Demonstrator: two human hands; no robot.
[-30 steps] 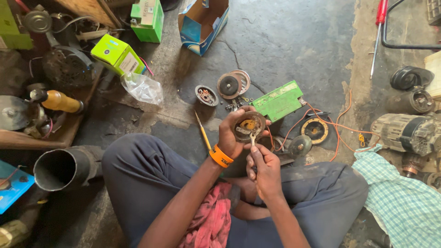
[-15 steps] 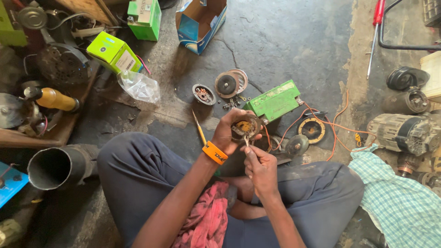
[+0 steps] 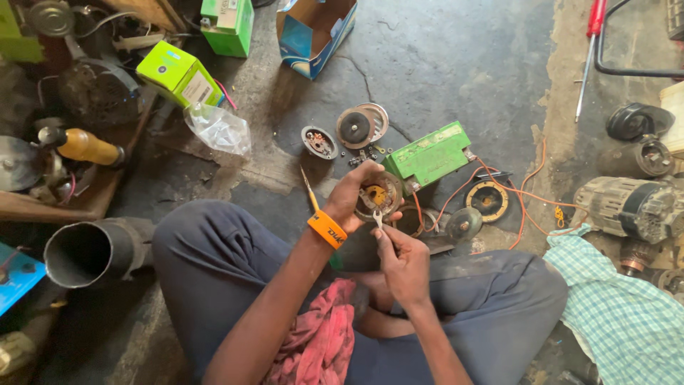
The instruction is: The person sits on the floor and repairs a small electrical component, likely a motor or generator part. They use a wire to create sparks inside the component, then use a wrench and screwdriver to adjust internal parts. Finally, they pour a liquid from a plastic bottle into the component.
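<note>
round part (image 3: 380,195) in left hand (image 3: 350,199); battery (image 3: 432,154) just right; pipe (image 3: 89,251) far left; cloth (image 3: 320,335) on lap

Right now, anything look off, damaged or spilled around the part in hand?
Nothing spilled. The left hand holds a round disc-shaped part; the right hand puts a small spanner to it. Oddities: small loose hardware scattered on the floor, the blue carton lying tipped open, and the concrete floor cracked.

Bare floor (image 3: 442,57) lies open ahead — green battery (image 3: 431,155) and 2 round discs (image 3: 360,127) crowd the hands.
</note>
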